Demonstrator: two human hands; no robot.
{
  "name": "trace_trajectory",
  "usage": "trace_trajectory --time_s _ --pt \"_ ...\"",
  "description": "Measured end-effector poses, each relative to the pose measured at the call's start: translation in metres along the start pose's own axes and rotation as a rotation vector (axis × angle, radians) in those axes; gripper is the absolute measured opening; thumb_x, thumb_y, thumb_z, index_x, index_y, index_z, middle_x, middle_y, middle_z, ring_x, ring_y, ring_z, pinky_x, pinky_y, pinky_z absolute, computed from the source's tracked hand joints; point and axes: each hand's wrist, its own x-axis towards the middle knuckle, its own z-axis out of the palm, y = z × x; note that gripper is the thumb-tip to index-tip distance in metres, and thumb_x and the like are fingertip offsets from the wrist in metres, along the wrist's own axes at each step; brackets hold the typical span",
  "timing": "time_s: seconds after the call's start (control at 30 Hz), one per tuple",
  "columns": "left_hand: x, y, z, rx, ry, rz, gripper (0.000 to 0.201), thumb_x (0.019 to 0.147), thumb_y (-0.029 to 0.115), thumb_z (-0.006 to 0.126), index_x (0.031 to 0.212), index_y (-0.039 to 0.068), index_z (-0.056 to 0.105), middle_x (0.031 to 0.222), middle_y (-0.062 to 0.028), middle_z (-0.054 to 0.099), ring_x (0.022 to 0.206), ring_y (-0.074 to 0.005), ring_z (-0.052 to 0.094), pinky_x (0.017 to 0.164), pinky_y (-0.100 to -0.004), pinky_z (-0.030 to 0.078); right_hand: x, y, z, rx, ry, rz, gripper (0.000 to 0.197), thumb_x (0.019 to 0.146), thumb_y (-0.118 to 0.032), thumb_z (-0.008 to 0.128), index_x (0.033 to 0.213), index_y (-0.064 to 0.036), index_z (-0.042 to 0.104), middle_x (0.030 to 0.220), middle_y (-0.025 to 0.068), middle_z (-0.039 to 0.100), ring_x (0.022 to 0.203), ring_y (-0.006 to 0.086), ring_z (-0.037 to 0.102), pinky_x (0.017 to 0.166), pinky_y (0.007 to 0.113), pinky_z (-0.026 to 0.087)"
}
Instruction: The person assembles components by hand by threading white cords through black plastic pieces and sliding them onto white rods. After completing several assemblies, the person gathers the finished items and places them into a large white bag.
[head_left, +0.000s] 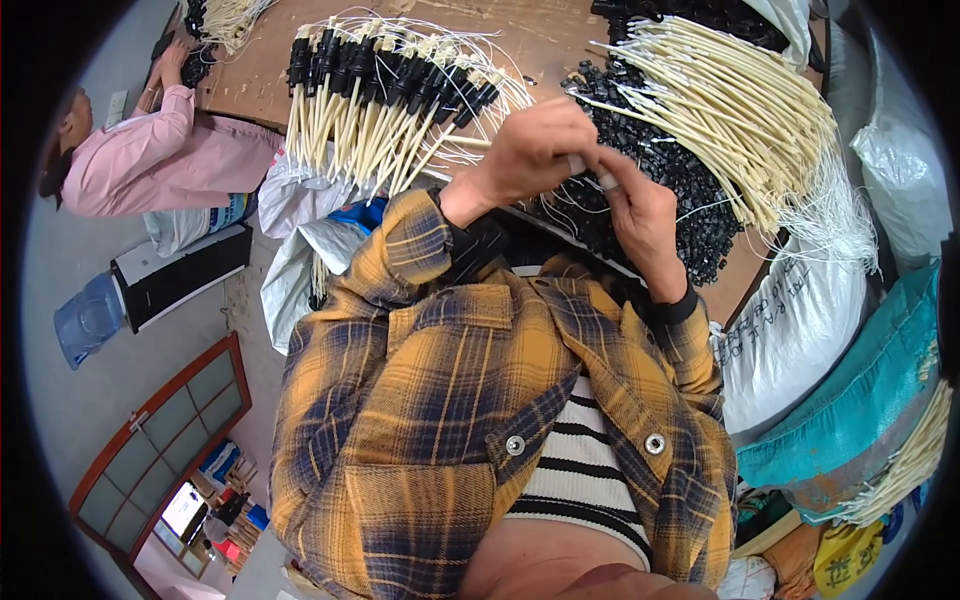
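My left hand (pixel 530 150) and my right hand (pixel 645 215) meet at the table's near edge, fingers curled and fingertips pinched close together. Whatever they pinch is hidden or too small to name. Pale wraps show on a fingertip of each hand. A cream stick (pixel 465 142) pokes out left of my left hand; whether the hand grips it I cannot tell. Thin white string (pixel 560 215) hangs below the hands. Left of them lies a row of cream sticks with black sleeves (pixel 385 85) and white strings. Small black plastic pieces (pixel 700 215) are heaped beside my right hand.
A large pile of plain cream sticks (pixel 730 120) with white strings lies on the brown table (pixel 540 30) at right. White sacks (pixel 800 320) and a teal sack (pixel 850 390) crowd the right side. A person in pink (pixel 140 160) works at the far left.
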Motion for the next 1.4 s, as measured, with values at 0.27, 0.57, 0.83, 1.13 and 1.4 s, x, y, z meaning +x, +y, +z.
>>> trace_trajectory --time_s 0.27,0.57,0.83,1.13,1.4 --pt "0.017 -0.076 0.005 0.353 -0.049 -0.572 0.020 0.074 0.005 0.071 0.094 0.007 0.069 0.085 -0.0057 0.070 0.078 -0.0199 0.067 0.068 -0.0314 0.054 -0.006 0.007 -0.001 -0.024 0.028 0.253 0.011 0.087 -0.011 0.060 0.092 -0.0029 0.066 0.057 0.0061 0.051 0.050 0.0106 0.046 0.050 0.025 0.038" --pt "0.030 -0.078 -0.009 0.019 -0.089 -0.896 0.016 0.084 -0.002 0.060 0.094 0.004 0.070 0.079 -0.0034 0.068 0.068 -0.0065 0.063 0.059 -0.0229 0.050 -0.009 0.021 -0.009 0.174 0.058 0.531 0.013 0.089 -0.012 0.061 0.089 0.0000 0.066 0.061 -0.0086 0.043 0.057 0.0018 0.033 0.051 0.020 0.028" --pt "0.005 -0.032 0.023 -0.047 0.064 -0.494 0.011 0.081 -0.003 0.060 0.086 0.004 0.066 0.079 -0.0022 0.067 0.067 -0.0087 0.062 0.063 -0.0208 0.048 0.006 0.022 0.000 0.143 0.054 0.602 0.018 0.089 -0.016 0.065 0.081 0.0002 0.066 0.060 -0.0112 0.040 0.056 0.0009 0.030 0.049 0.021 0.024" --pt "0.015 -0.087 0.013 0.442 -0.166 -0.255 0.013 0.074 0.003 0.067 0.086 0.009 0.067 0.077 -0.0080 0.066 0.076 -0.0238 0.065 0.065 -0.0397 0.051 0.001 0.019 0.000 0.254 0.067 0.640 0.017 0.090 -0.015 0.064 0.080 -0.0005 0.065 0.061 -0.0125 0.039 0.056 -0.0003 0.028 0.049 0.020 0.022" --pt "0.020 -0.068 -0.008 0.069 -0.023 -0.811 0.013 0.079 0.003 0.064 0.088 0.006 0.071 0.085 -0.0056 0.071 0.077 -0.0126 0.067 0.068 -0.0287 0.056 0.000 0.023 -0.005 0.279 0.099 0.656 0.017 0.091 -0.015 0.063 0.080 -0.0015 0.064 0.063 -0.0124 0.040 0.057 -0.0006 0.029 0.050 0.020 0.023"
